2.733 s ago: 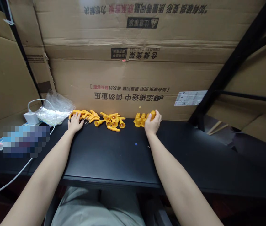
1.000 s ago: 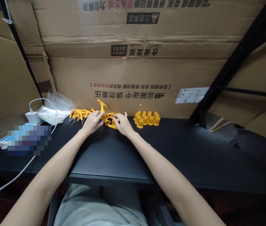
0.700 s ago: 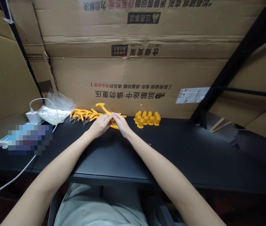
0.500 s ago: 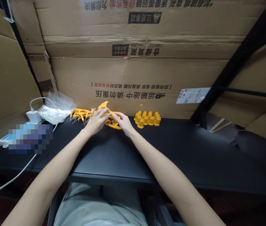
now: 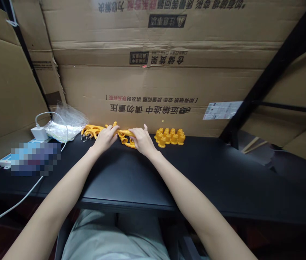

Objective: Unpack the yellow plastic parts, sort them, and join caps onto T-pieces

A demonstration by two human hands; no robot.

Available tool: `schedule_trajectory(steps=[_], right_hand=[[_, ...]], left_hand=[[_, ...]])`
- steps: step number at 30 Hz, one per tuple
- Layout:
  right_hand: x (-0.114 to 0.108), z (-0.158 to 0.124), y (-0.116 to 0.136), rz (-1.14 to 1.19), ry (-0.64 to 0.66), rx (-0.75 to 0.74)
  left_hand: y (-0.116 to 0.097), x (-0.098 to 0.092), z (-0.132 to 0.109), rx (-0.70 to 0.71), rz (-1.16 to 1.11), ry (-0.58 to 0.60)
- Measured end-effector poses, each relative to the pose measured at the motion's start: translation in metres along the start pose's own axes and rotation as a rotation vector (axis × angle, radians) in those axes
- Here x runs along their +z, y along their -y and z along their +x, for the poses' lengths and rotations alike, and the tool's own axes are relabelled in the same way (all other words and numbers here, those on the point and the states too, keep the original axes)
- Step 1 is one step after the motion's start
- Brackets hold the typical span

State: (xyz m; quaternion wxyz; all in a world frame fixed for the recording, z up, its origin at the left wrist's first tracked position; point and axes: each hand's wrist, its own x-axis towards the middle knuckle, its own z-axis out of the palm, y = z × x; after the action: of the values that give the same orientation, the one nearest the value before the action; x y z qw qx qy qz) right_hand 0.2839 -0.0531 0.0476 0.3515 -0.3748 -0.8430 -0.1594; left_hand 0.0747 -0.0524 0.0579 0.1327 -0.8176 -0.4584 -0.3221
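Observation:
My left hand [image 5: 104, 138] and my right hand [image 5: 142, 140] meet at the far edge of the black table [image 5: 131, 177]. They are over a small pile of yellow plastic funnel-shaped parts [image 5: 128, 142]. Between the fingertips of both hands lies a long yellow part [image 5: 125, 133], low over the pile. The left fingers are curled on its left end and the right fingers are pinched on its right end, with the thumb sticking up. A heap of yellow handle parts with small chains [image 5: 91, 130] lies left of my left hand. A tidy group of upright yellow caps [image 5: 170, 136] stands to the right.
Cardboard sheets [image 5: 153, 83] wall off the back and left. A crumpled clear plastic bag [image 5: 65, 121], a white charger [image 5: 39, 133] and its cable [image 5: 20, 200] sit at the left. A black slanted frame bar [image 5: 266, 79] crosses the right side.
My right hand left the caps and my left hand left the handle heap; both came to the middle pile. The long yellow part was raised, then lowered between the hands.

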Motion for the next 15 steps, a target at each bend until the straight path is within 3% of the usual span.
schedule_trajectory(steps=[8,15], right_hand=[[-0.0033,-0.0001,-0.0037,-0.194,0.03,-0.158],[-0.0005,-0.0015,-0.0036,-0.128,0.101,-0.077]], left_hand=[[-0.0066,-0.0058,0.0004,-0.223,-0.187,0.249],[-0.0108,-0.008,0.0001,-0.092,0.012,0.065]])
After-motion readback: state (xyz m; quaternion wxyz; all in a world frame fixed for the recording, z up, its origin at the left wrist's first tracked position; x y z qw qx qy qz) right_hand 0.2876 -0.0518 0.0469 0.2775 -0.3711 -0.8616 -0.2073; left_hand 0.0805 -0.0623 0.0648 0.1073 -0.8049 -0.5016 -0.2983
